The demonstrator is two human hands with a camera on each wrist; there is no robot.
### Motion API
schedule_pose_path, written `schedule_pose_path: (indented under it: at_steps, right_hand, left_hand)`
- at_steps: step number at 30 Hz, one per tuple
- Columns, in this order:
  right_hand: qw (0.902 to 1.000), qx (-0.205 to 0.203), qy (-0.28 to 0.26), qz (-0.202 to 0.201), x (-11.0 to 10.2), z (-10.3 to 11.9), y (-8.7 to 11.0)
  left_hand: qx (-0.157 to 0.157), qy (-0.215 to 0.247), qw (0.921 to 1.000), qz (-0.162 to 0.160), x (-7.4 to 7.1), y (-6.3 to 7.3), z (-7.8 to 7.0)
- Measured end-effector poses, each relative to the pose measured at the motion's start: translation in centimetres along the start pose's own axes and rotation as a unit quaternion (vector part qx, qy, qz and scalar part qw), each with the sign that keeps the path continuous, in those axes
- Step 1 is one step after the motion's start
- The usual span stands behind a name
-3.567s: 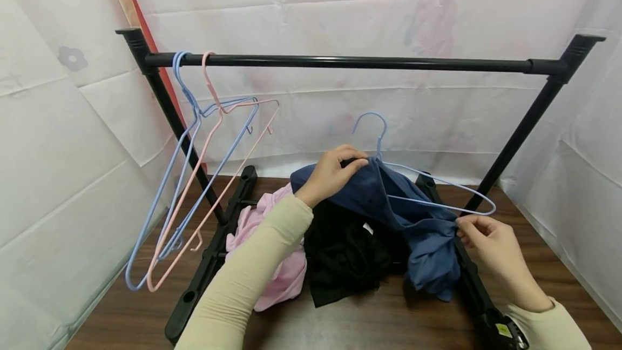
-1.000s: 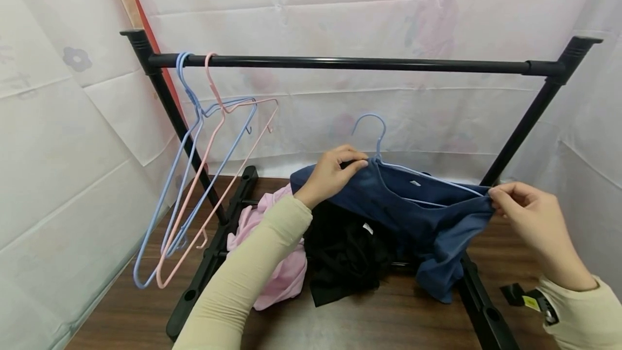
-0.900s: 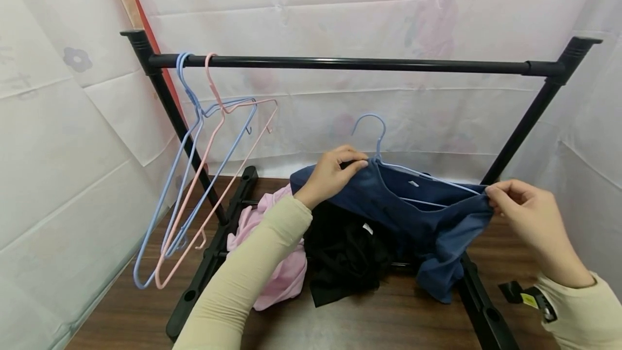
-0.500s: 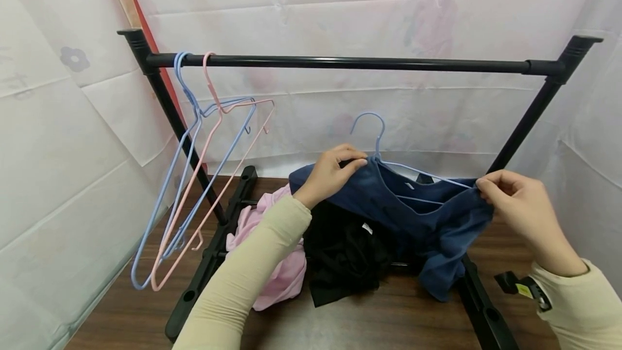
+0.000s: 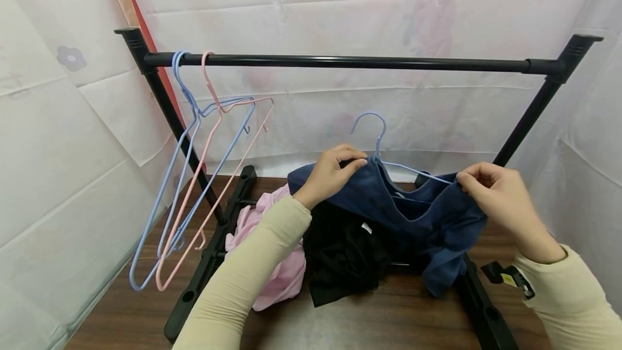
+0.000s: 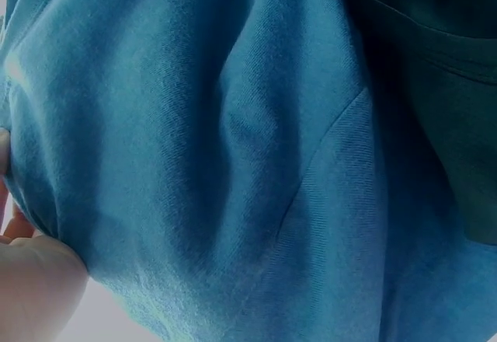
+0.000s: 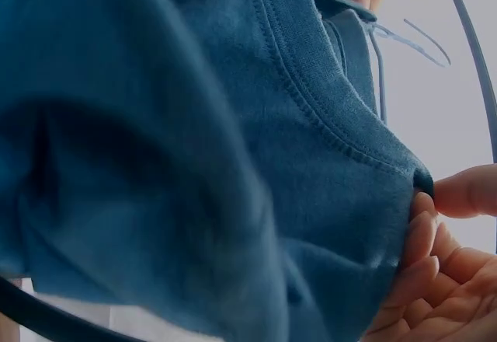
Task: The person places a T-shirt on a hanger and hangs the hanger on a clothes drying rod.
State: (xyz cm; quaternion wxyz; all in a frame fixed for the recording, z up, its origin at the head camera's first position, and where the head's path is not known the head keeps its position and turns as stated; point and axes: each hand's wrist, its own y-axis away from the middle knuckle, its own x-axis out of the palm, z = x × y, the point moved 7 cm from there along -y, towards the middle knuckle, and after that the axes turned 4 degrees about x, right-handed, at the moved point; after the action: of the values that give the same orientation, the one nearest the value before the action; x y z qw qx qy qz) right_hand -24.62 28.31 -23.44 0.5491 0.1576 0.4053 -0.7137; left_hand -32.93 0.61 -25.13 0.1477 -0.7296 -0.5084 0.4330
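Left hand (image 5: 328,174) and right hand (image 5: 502,201) each pinch, between thumb and fingers, the upper edge of a blue garment (image 5: 357,193), the left close to the hook of a light-blue hanger (image 5: 385,123), the right farther along the neckline. One arm of this hanger runs along the collar opening to the right fingertips; whether either hand also grips the hanger cannot be told. The right wrist view shows the stitched neckband drawn to a point at the right thumb. A black device (image 5: 507,278) with a yellow label sits beside the right cuff (image 5: 539,271). Beneath the blue garment, a black garment (image 5: 340,269) with a white tag lies next to a pink garment (image 5: 284,280), between the feet of a black rack (image 5: 194,296) on a wood-grain table (image 5: 296,328). Above, near the left end of the rail (image 5: 340,62), hang blue hangers (image 5: 156,202) and a pink hanger (image 5: 209,145). Pale sheeting (image 5: 316,26), faintly patterned, forms the background.
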Motion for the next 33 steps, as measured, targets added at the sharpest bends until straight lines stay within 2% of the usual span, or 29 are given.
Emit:
schedule_pose_path:
  at_steps: [16,23,29,33]
  right_hand:
    - [0.9983,-0.053,-0.016,0.017,2.1,3.2,-0.6]
    - [0.9967,-0.078,0.006,0.02,3.0,4.6,-0.8]
    - [0.9955,-0.085,0.026,0.033,3.2,4.7,-0.6]
    - [0.9955,-0.082,0.019,0.044,2.7,4.2,-0.6]
  left_hand:
    - [0.005,-0.004,1.0,-0.004,0.0,0.0,-0.4]
    - [0.012,-0.002,0.9999,-0.007,0.1,0.1,-0.6]
    - [0.017,-0.012,0.9998,-0.001,0.3,0.2,-0.6]
    - [0.013,-0.012,0.9998,0.003,0.4,0.3,-0.5]
